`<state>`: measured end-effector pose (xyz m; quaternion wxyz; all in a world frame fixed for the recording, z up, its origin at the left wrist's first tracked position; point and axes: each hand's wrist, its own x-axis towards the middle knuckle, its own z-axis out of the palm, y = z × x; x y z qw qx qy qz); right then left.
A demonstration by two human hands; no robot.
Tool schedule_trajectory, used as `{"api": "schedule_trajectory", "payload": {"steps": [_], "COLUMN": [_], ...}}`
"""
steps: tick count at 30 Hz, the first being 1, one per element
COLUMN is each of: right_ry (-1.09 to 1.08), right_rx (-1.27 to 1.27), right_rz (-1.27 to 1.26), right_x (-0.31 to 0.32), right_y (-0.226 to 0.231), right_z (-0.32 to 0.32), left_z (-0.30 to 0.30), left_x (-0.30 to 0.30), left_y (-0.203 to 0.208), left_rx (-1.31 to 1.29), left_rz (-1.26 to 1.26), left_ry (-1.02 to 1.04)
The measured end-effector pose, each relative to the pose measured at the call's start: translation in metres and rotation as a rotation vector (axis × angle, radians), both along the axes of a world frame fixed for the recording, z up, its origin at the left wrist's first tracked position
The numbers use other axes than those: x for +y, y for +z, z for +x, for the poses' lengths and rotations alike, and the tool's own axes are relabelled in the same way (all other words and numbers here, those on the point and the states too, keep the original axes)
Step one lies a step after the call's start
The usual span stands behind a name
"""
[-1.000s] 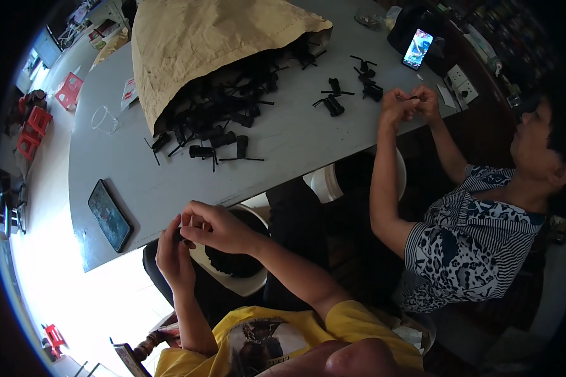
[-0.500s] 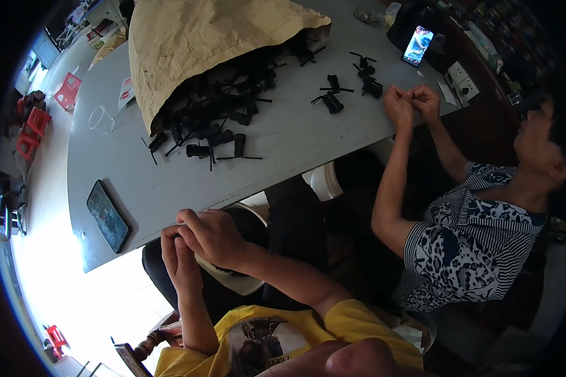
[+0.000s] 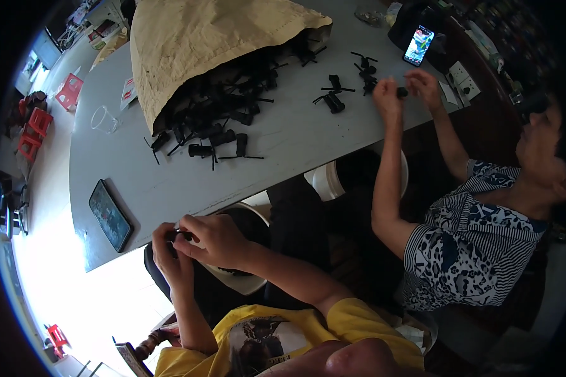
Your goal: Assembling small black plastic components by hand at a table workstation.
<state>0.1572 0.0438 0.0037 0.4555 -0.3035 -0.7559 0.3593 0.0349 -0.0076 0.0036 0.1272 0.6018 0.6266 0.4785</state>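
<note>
Above my lap, just off the table's front edge, my left hand [image 3: 172, 256] and my right hand [image 3: 217, 241] meet with fingers closed. Pinched between them is a small black part [image 3: 182, 234], mostly covered by the fingers, so its full shape does not show. On the table, a heap of black cylindrical parts with thin arms [image 3: 201, 125] spills from a large brown paper sack [image 3: 201, 44]. Below my right hand, a white bucket [image 3: 258, 286] holding dark contents stands between my legs.
A phone [image 3: 110, 215] lies at the left of the grey table [image 3: 283, 147], with a clear plastic cup [image 3: 104, 119] beyond it. At right a co-worker [image 3: 471, 239] handles a black piece near several loose parts [image 3: 332, 102]. A lit phone [image 3: 418, 46] stands farther back.
My fingers have shifted, and the black part now shows between them. The co-worker's hands have moved apart, uncovering a black piece at one hand.
</note>
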Motion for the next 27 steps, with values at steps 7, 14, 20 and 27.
{"api": "schedule_trajectory", "payload": {"steps": [7, 14, 20, 27], "right_ry": [0.036, 0.031, 0.364, 0.289], "right_rx": [-0.028, 0.25, 0.396, 0.282], "right_rz": [-0.158, -0.218, -0.754, -0.114], "right_x": [0.004, 0.017, 0.015, 0.018], "right_y": [0.001, 0.0, 0.006, 0.003], "right_z": [0.005, 0.012, 0.017, 0.019], "left_z": [0.001, -0.005, -0.017, -0.017], "left_x": [0.0, -0.001, -0.008, -0.004], "left_y": [0.003, -0.003, -0.015, -0.01], "left_rx": [0.254, -0.306, -0.731, -0.996], "left_rz": [-0.068, -0.002, -0.074, -0.193], "left_ry": [-0.04, -0.013, -0.229, -0.445]}}
